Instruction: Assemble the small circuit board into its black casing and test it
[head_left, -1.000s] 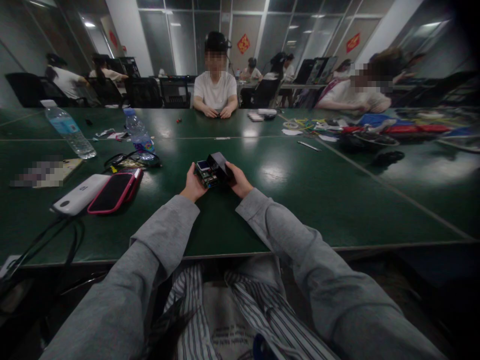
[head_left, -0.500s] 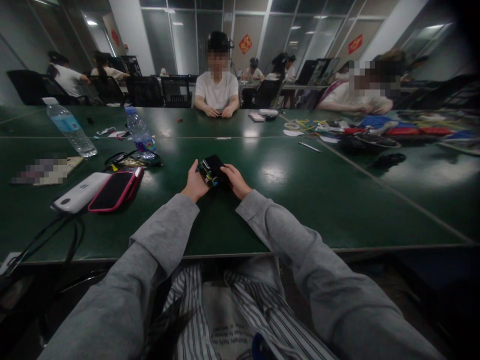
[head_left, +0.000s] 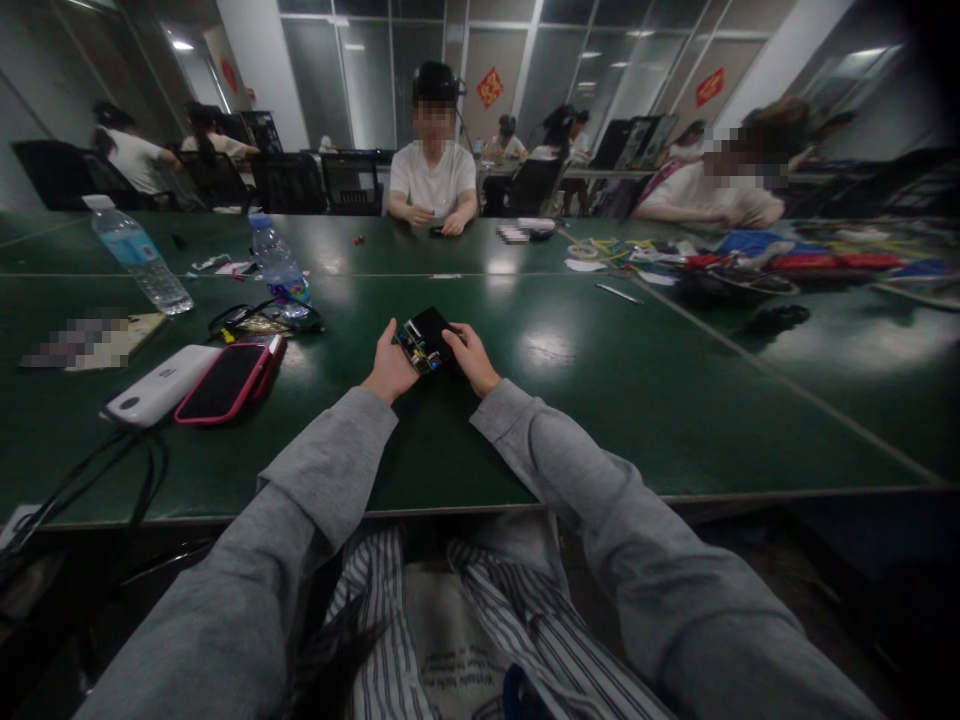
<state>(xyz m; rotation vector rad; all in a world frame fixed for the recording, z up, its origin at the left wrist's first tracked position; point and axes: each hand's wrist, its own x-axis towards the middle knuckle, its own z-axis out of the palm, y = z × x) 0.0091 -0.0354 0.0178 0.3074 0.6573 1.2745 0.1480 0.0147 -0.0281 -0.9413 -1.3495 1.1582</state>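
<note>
Between my two hands is a small circuit board (head_left: 422, 347) with colourful parts along its left side and a flat black panel (head_left: 433, 328) on its right. My left hand (head_left: 391, 366) cups the board from the left and below, thumb up at its edge; its other fingers are hidden underneath. My right hand (head_left: 472, 359) grips the panel's right edge, with the thumb side pressed on top. The board is held tilted above the green table (head_left: 480, 460).
To the left lie a pink-edged phone (head_left: 225, 383), a white power bank (head_left: 161, 385) and black cables (head_left: 142, 465). Two water bottles (head_left: 139, 255) stand behind them. A heap of cables (head_left: 780, 262) and a pen (head_left: 619, 293) are at right. A person (head_left: 433, 180) sits opposite.
The board has tipped slightly, so more of its parts and black panel face me. My hands have barely moved. The person opposite has raised one hand a little.
</note>
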